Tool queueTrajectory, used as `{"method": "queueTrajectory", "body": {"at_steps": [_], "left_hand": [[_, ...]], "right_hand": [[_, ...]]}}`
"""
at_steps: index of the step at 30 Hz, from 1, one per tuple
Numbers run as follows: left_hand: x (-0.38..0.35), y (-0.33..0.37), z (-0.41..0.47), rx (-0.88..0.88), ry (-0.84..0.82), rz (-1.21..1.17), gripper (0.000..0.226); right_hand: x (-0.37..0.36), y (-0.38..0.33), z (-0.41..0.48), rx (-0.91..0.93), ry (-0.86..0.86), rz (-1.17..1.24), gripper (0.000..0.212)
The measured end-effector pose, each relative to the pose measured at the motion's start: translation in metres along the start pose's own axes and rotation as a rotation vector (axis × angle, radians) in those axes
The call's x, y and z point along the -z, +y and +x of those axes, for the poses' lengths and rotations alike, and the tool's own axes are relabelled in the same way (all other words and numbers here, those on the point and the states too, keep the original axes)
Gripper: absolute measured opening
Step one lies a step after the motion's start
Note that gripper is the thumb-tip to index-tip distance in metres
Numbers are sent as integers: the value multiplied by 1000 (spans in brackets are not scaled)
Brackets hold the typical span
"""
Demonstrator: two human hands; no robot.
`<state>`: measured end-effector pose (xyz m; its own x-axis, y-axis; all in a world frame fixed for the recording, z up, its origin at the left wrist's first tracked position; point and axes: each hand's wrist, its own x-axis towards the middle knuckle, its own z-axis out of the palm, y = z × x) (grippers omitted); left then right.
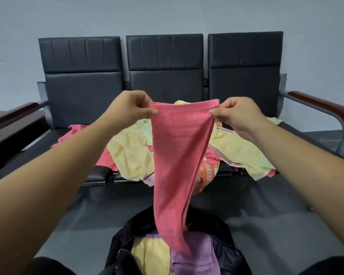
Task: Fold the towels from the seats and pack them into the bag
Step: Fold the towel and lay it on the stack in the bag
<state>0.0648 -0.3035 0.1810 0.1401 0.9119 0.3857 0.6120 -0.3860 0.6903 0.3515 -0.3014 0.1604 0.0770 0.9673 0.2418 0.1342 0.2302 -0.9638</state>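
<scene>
A pink towel hangs in the air in front of the seats, stretched along its top edge. My left hand pinches its left top corner and my right hand pinches the right one. The towel's lower end dangles over the open black bag on the floor, which holds a yellow towel and a purple towel. Behind the hanging towel, a heap of loose towels, yellow, pink, green and patterned, lies on the middle seat.
A row of three black padded seats stands against a pale wall, with wooden armrests on the left and the right. Grey floor surrounds the bag. My dark-clothed knees show at the bottom corners.
</scene>
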Motion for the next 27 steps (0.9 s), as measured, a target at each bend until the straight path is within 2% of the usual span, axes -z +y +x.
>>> {"method": "queueTrajectory", "body": {"at_steps": [6, 10, 16, 23, 27], "left_hand": [[-2, -1, -3, -29, 150, -49, 22], [-4, -3, -2, 24, 102, -45, 11], [-12, -17, 0, 73, -35, -356, 10], [-25, -22, 4, 111, 36, -352, 11], [-30, -25, 1, 109, -41, -404, 12]], "right_hand": [[-8, 5, 4, 42, 1, 50, 23], [-12, 3, 9, 30, -17, 55, 21], [-15, 8, 15, -49, 8, 124, 19], [-21, 13, 10, -67, -103, 205, 16], [-26, 11, -2, -17, -357, 190, 19]]}}
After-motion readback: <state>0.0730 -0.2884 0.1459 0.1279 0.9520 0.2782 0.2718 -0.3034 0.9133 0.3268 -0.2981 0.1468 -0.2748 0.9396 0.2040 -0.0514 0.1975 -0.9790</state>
